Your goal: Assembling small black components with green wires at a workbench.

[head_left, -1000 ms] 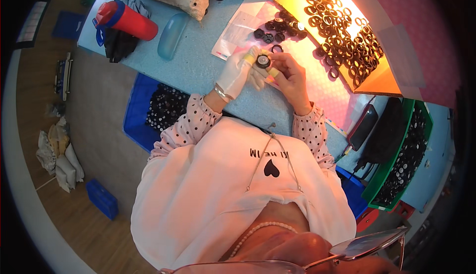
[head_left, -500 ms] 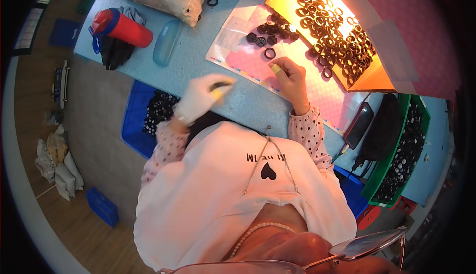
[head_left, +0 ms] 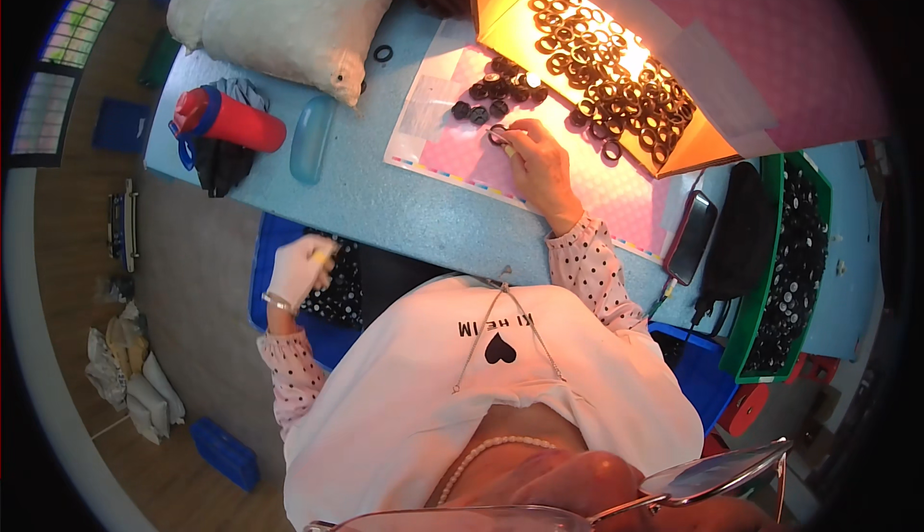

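My right hand (head_left: 540, 168) is over the pink sheet (head_left: 452, 152), thumb and fingertips closed on the edge of a black ring (head_left: 498, 135). A yellow cover shows on its thumb. Just beyond lies a small heap of round black parts (head_left: 479, 115). My left hand (head_left: 300, 270), in a white glove with yellow at a fingertip, hangs beside the table's near edge over a blue bin (head_left: 258, 287). That bin holds many small black parts (head_left: 337, 287). The left fingers are small and blurred, so whether they hold anything is unclear.
A lit yellow box (head_left: 707, 150) holds many black rings (head_left: 626, 80). Left on the blue table are a red bottle (head_left: 236, 123), a translucent blue case (head_left: 313, 138) and a stuffed white sack (head_left: 279, 22). On the right sit a phone (head_left: 691, 234) and a green bin (head_left: 778, 272) of black parts.
My left hand has swung left and down from the table edge to above the blue bin; the dark part in it no longer shows. My right hand has reached the ring and closed on it.
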A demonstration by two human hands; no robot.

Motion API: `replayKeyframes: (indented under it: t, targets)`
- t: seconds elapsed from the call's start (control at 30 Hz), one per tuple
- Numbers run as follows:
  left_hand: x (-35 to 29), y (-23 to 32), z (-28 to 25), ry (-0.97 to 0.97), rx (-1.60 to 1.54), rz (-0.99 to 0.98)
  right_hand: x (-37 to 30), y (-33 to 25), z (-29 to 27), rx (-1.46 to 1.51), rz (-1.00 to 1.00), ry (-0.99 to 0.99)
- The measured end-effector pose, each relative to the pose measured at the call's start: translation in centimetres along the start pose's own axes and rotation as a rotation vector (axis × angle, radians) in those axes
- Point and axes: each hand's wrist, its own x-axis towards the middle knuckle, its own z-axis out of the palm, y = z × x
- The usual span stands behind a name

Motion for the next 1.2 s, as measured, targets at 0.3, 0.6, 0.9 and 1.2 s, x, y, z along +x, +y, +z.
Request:
replayKeyframes:
  t: [0.3,0.6,0.9,1.2]
  targets:
    - [11.9,18.4,11.2,0.137,0.337,1.145,-0.1,-0.1,-1.5,0.091,0.106,0.054]
    - [18.1,25.4,20.8,0.027,1.224,0.872,0.3,0.6,-2.1,0.16,0.135,-0.052]
    - [15.4,24.8,19.4,-0.4,0.304,0.746,1.4,2.1,-0.8,0.084,0.209,0.199]
    - [16.9,27.7,19.1,-0.191,0.718,1.134,0.8,2.5,-1.3,-0.038,0.194,0.199]
